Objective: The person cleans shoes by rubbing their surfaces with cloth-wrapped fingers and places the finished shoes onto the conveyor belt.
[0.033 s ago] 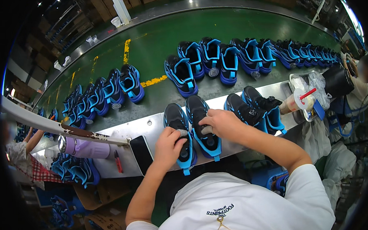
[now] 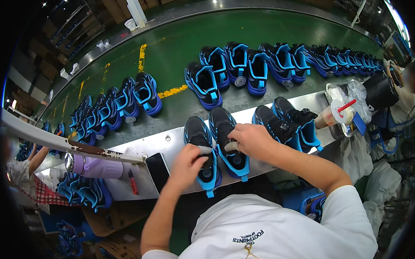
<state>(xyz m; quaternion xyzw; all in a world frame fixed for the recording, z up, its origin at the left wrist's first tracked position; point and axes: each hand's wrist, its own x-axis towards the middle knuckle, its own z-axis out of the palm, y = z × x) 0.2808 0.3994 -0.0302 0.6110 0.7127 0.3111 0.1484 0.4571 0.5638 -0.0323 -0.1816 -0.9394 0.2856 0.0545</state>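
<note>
Two black-and-blue sneakers stand side by side on the metal ledge before me, toes pointing away. At the opening of the left sneaker [image 2: 197,129], my left hand [image 2: 187,165] is closed with bent fingers and thumb near each other. A grey covering shows on a fingertip there; anything pinched is too small to make out. My right hand [image 2: 253,139] grips the tongue area of the right sneaker [image 2: 223,123], a grey-covered digit in its opening. To the right stand two more sneakers [image 2: 288,121] of the same kind, untouched, with round dials on top.
Rows of matching sneakers [image 2: 257,69] line the green belt [image 2: 174,37] beyond the ledge. Left on the ledge are a phone [image 2: 158,171], a red marker [image 2: 133,182], a purple bottle [image 2: 99,167]. A curved white bar [image 2: 47,136] crosses there. At right stand a drink cup [image 2: 331,115] and plastic tray [image 2: 349,130].
My left hand has shifted slightly left and its thumb and finger sit a little farther apart. My right hand stays almost in place at the right sneaker.
</note>
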